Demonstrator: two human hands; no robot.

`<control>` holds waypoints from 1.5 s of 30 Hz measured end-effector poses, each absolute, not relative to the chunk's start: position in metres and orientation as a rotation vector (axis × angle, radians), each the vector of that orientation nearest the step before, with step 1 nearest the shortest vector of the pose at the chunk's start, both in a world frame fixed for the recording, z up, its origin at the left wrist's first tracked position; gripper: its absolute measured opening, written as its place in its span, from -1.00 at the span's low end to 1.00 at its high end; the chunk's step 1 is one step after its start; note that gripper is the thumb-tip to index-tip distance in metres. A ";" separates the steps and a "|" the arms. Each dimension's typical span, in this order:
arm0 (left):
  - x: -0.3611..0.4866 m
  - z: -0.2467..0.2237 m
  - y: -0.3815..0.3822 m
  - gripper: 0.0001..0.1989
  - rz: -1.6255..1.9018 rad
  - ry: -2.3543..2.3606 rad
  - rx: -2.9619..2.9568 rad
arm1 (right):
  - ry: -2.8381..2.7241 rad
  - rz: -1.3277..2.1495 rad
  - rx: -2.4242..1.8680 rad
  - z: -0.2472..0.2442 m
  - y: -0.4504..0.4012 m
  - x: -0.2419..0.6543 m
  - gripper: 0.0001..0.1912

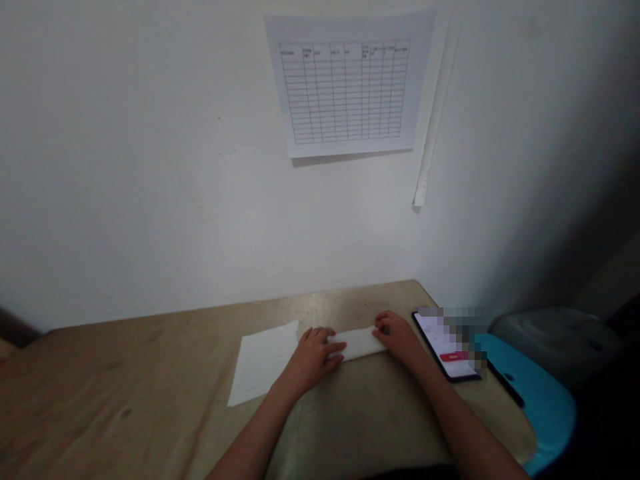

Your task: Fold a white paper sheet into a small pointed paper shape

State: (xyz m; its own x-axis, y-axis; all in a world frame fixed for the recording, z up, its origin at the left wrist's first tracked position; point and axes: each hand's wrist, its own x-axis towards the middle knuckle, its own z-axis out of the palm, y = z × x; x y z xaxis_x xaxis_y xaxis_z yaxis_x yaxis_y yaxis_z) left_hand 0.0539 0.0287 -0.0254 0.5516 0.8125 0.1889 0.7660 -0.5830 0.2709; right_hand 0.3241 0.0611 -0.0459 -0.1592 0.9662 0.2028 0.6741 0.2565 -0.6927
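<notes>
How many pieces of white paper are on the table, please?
2: a lined sheet left of the left hand, and a narrow strip between that hand and the right hand. Others may be hidden underneath.

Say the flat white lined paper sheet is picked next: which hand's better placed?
Left, I'd say. The left hand is beside the lined sheet; the right hand is farther off, at the other end of the narrow white paper-like strip. Both touch that strip, though.
</notes>
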 end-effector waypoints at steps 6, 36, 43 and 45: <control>0.054 -0.029 0.030 -0.68 0.432 1.371 2.622 | -1.891 0.584 -1.486 -0.050 0.063 0.324 -0.96; 0.056 -0.027 0.026 -0.68 0.440 1.458 2.594 | -1.866 0.515 -1.496 -0.056 0.064 0.320 -0.96; 0.055 -0.024 0.026 -0.68 0.419 1.473 2.596 | -1.861 0.504 -1.497 -0.055 0.063 0.318 -0.95; 0.055 -0.025 0.027 -0.68 0.419 1.472 2.604 | -1.856 0.496 -1.500 -0.056 0.063 0.318 -0.95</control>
State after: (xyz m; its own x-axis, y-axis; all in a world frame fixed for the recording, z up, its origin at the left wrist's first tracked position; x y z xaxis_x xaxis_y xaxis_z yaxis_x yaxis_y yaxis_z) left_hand 0.0550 0.0268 -0.0253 0.4885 0.8540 0.1790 0.8204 -0.5194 0.2391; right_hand 0.3179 0.0627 -0.0556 -0.0945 0.9575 0.2724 0.6943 0.2595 -0.6713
